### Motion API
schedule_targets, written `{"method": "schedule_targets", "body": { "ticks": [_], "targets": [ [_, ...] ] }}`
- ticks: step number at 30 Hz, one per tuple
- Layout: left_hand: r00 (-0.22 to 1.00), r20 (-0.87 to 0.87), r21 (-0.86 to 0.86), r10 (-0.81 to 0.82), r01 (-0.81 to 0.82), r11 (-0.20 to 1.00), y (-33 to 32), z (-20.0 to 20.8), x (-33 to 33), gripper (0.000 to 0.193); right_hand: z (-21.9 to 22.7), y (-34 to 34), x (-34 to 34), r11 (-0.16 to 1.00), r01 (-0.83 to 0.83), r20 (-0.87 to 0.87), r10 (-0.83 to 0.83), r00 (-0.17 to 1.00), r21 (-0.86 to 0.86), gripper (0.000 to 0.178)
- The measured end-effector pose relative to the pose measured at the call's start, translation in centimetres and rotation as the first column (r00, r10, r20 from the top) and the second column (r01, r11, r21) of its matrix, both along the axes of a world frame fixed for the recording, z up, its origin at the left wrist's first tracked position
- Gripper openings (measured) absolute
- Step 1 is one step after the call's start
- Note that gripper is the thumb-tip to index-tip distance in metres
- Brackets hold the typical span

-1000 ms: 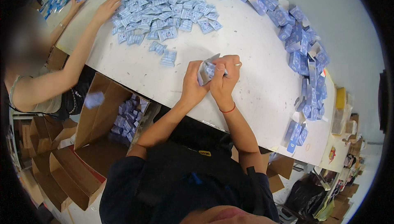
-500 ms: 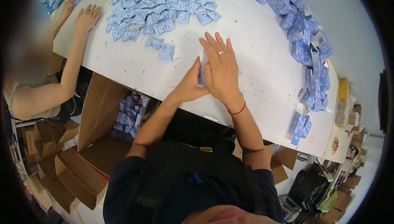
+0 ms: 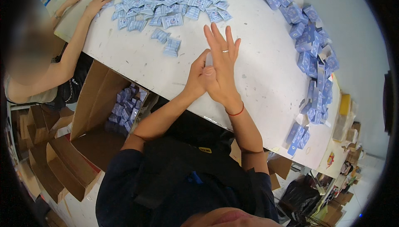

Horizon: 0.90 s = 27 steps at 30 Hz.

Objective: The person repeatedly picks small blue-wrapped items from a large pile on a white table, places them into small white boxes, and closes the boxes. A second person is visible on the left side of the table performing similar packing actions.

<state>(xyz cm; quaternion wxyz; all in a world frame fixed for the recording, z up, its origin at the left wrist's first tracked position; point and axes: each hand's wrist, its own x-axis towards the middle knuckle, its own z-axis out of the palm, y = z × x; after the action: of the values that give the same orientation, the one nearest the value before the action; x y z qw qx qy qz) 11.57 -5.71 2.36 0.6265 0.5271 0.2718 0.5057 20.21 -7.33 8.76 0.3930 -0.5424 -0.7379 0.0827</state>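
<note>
Over the table, my left hand (image 3: 196,76) is closed round a small carton, mostly hidden by my hands; its pale flap (image 3: 209,59) shows between them. My right hand (image 3: 222,71), with a ring and a red wrist cord, lies against the carton from the right. Its fingers are stretched up and spread, while the thumb presses at the carton's near side. Beyond my hands lie two loose blue-striped sachets, the nearer sachet (image 3: 172,47) and the farther sachet (image 3: 160,35). Behind them spreads a big heap of such sachets (image 3: 170,2).
Along the table's right edge runs a row of blue cartons (image 3: 307,39), some with flaps up. Below the table's front edge, at left, a large cardboard box (image 3: 93,102) holds many small cartons (image 3: 124,108). A co-worker's hand (image 3: 99,4) rests on the table at far left.
My right hand has turned more upright, its fingers spreading and its thumb now pressing in front of the carton. The carton's blue side has gone out of sight. The whole view has shifted slightly.
</note>
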Motion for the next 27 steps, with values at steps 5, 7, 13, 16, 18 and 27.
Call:
{"method": "schedule_targets", "body": {
  "ticks": [5,7,13,16,18,27],
  "targets": [
    [0.957,0.264,-0.061,-0.12,0.141,0.988,-0.5,-1.5,-0.7,0.046,-0.5,-0.2,0.4,0.995,0.101,0.255,-0.093,0.963,-0.019,0.101],
    [0.978,0.111,0.063,-0.177,0.17,0.983,-0.1,-2.0,-2.2,0.04,-0.6,-0.5,0.9,1.0,0.006,0.158,-0.01,0.987,0.025,0.096],
    [0.999,0.006,0.009,-0.043,0.043,0.999,-1.0,0.8,-1.6,0.02,-3.0,0.3,1.9,0.944,-0.13,-0.408,0.252,0.878,0.303,0.065],
    [0.998,-0.045,0.026,0.049,-0.048,0.998,-1.0,1.8,-1.1,0.019,-3.6,-0.4,2.8,0.935,-0.092,-0.419,0.24,0.876,0.344,0.041],
    [0.993,-0.083,0.048,0.082,-0.079,0.996,-0.4,1.9,-1.1,0.02,-3.2,-3.2,4.4,0.954,-0.083,-0.164,0.135,0.977,0.289,0.03],
    [0.991,0.073,0.024,-0.115,0.113,0.993,0.1,1.4,-2.1,0.026,-2.5,-4.1,5.3,0.988,0.022,0.215,-0.056,0.975,0.156,0.023]
  ]
}}
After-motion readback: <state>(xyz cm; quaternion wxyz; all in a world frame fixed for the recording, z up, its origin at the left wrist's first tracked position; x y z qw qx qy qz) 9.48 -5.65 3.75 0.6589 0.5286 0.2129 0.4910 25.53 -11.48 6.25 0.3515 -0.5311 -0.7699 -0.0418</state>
